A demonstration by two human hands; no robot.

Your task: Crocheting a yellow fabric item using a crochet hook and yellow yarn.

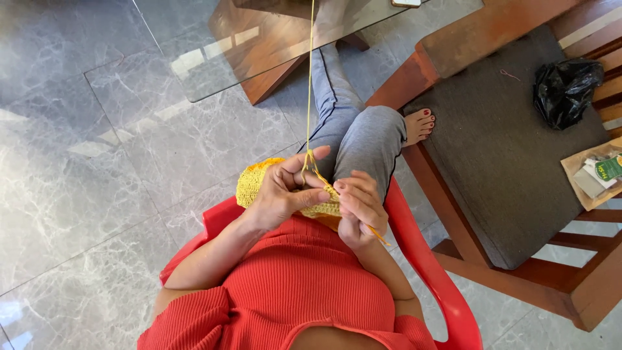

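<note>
Yellow crochet piece (259,185) pinched in left hand (285,191), right hand (359,207) gripping hook (376,234)

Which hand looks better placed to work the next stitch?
Probably the right hand: it grips the crochet hook at the edge of the yellow piece. The left hand holds the piece and yarn.

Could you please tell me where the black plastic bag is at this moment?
In the head view, the black plastic bag lies at upper right on the dark seat cushion of the wooden bench, just above a brown paper packet.
</note>
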